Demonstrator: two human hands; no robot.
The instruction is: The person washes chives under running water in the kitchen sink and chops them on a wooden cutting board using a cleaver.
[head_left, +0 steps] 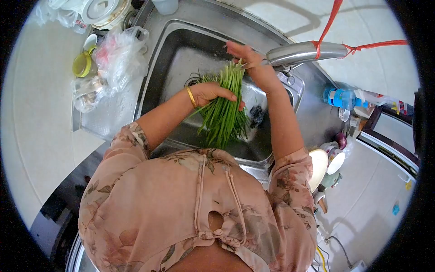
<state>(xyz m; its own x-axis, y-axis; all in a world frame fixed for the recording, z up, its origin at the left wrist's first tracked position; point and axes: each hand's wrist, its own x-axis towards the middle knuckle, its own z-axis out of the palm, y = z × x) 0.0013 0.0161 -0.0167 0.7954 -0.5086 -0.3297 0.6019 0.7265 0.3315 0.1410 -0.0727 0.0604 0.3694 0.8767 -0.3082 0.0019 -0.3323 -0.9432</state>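
Note:
A bunch of long green stalks (224, 113) hangs over the steel sink (176, 50). My left hand (212, 93), with a gold bangle on the wrist, is closed around the middle of the bunch. My right hand (247, 61) touches the top ends of the stalks, just below the mouth of the steel tap (303, 52). The lower ends of the stalks fan out towards the sink's near wall.
Crumpled plastic bags (120, 59) and a yellow cup (82, 65) lie on the draining board at left. A blue bottle (342, 97), bowls and small jars (333, 161) crowd the counter at right. A red string is tied around the tap.

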